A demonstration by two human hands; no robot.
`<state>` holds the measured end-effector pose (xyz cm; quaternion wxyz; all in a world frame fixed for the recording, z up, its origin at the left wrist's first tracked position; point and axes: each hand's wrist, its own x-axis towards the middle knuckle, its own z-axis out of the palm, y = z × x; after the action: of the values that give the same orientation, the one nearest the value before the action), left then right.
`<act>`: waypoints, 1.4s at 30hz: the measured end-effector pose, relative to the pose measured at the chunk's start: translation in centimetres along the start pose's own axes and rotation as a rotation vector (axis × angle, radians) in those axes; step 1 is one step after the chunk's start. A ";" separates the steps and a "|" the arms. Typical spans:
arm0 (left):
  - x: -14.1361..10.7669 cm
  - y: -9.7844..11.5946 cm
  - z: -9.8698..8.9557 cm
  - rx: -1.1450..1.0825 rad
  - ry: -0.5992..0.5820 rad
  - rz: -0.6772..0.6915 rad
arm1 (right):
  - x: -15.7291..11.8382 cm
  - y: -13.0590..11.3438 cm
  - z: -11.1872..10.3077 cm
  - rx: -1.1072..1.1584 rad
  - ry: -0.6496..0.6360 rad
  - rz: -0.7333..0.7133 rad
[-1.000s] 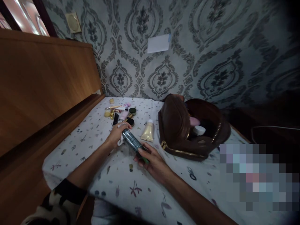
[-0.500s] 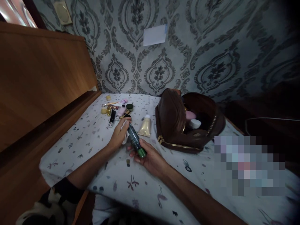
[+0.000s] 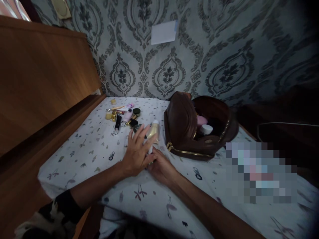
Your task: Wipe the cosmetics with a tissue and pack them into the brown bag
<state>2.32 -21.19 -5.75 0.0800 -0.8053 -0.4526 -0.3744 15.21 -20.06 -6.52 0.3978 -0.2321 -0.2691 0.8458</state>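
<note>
A dark bottle with a green cap (image 3: pixel 137 127) lies slanted between my hands, mostly hidden by them. My right hand (image 3: pixel 160 166) is closed round its near, green end. Over the bottle rests my left hand (image 3: pixel 136 151), its fingers stretched out and spread. A bit of white wipe or tissue (image 3: pixel 150 150) shows beneath the left hand, against the bottle. Just past those fingers, a pale gold tube with a white cap (image 3: pixel 155 127) lies on the patterned sheet (image 3: pixel 87 151).
A brown zip bag (image 3: pixel 179 122) stands unzipped to the right, with a white-lidded jar (image 3: pixel 206 129) and a pink item (image 3: pixel 201 120) inside. Several cosmetics lie to the left, including a black tube (image 3: pixel 117 124), brushes (image 3: pixel 118 108) and a dark round jar (image 3: pixel 136 111). A wooden panel (image 3: pixel 45 66) borders the left.
My left hand has moved down along the bottle toward my right hand, and its fingers have spread out. The bottle is now more covered. The view has shifted slightly.
</note>
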 end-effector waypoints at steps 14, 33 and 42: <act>1.1 -0.5 -0.9 -0.110 0.128 -0.111 | -0.1 -1.0 0.0 0.093 -0.014 -0.011; 1.4 -2.4 -1.5 -0.097 0.155 -0.171 | -0.2 -1.6 -0.3 -0.002 0.023 0.083; 2.3 -5.3 -1.8 -0.725 0.082 -0.546 | -0.2 -1.7 -0.3 -0.023 -0.066 0.186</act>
<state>-2.13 -17.42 -4.10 -0.2910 -0.6170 -0.4846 -0.5476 16.42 -19.21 -5.57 0.3059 -0.2324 -0.2690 0.8832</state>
